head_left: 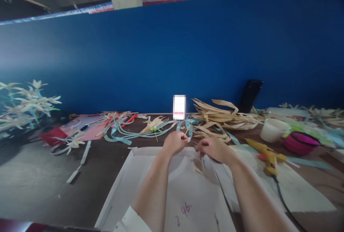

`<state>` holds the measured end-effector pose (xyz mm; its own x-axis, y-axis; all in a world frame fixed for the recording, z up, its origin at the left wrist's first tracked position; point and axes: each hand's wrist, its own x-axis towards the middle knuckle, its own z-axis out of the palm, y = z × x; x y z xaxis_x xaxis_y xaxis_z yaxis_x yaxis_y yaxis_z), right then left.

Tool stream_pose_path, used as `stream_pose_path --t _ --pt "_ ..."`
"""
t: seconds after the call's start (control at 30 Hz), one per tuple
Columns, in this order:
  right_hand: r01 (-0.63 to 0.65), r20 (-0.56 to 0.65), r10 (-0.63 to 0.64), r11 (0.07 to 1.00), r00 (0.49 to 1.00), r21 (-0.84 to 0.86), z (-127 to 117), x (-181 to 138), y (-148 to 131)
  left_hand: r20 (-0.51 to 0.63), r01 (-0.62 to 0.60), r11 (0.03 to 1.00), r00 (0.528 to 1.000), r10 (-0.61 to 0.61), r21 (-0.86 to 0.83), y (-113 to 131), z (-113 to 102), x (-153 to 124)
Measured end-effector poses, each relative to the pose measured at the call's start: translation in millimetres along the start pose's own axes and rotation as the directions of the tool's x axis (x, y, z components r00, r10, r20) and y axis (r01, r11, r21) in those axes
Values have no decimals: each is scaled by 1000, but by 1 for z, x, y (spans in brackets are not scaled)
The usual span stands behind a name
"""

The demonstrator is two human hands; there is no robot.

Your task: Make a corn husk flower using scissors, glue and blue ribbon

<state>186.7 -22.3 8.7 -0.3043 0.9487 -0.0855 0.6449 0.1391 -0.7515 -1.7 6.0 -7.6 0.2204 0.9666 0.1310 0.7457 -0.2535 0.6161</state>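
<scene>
My left hand (175, 143) is closed in a pinch above the far edge of a shallow white box (150, 189). A small pale bit shows at its fingertips, too small to name. Close beside it, my right hand (212, 149) is also pinched. A blurred pale husk piece (199, 165) hangs below its fingers over the box. Between the two hands runs a thin dark strip (192, 143), whose kind I cannot make out. Just beyond the hands lie a light-blue ribbon (189, 126) and a heap of dried corn husks (220, 117).
A yellow glue gun (264, 155) lies on a white cloth (295, 189) at right, near a white cup (274, 130) and a magenta pouch (301, 142). Light-blue tubing (120, 135) and a husk flower (154, 124) lie behind the box. White flowers (29, 105) stand far left. A blue wall (161, 53) rises behind.
</scene>
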Motion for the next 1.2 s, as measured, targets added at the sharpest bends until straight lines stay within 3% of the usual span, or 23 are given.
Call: stream_pose_path --t 0.07,0.13,0.23,0.37,0.47,0.57,0.63,0.73,1.0,1.1,1.2 --pt "-46 -240 45 999 970 0 -1 5 3 103 -56 997 993 60 -46 -1 -5 -1" --pt "-59 -361 57 998 931 5 -1 9 7 246 -77 994 965 94 -77 -1 -11 -3" --pt "-38 -394 31 999 919 -11 0 12 9 408 -65 995 908 93 -81 -1 -18 -6" --pt "-11 -374 -5 999 927 -41 2 12 8 478 40 989 878 34 -143 -4 -23 -9" --pt "-19 -383 6 999 924 -29 3 11 9 385 27 993 923 20 -116 -5 -25 -9" --pt "-28 -402 21 1000 915 -12 3 12 9 100 54 998 993 -55 9 -5 -22 -7" --pt "-31 -412 21 999 911 -16 3 12 9 -70 148 984 988 -141 103 -5 -16 -4" --pt "-29 -419 15 999 908 -27 3 12 8 -21 232 952 972 -233 199 -10 -6 2" --pt "-25 -418 -3 998 908 -61 7 13 8 46 268 933 957 -287 239 -25 8 20" --pt "-16 -409 -8 998 912 -55 8 14 8 8 222 938 973 -233 264 -24 11 18" --pt "-7 -411 -14 999 911 -51 9 15 9 -119 237 931 970 -211 279 -21 11 14"
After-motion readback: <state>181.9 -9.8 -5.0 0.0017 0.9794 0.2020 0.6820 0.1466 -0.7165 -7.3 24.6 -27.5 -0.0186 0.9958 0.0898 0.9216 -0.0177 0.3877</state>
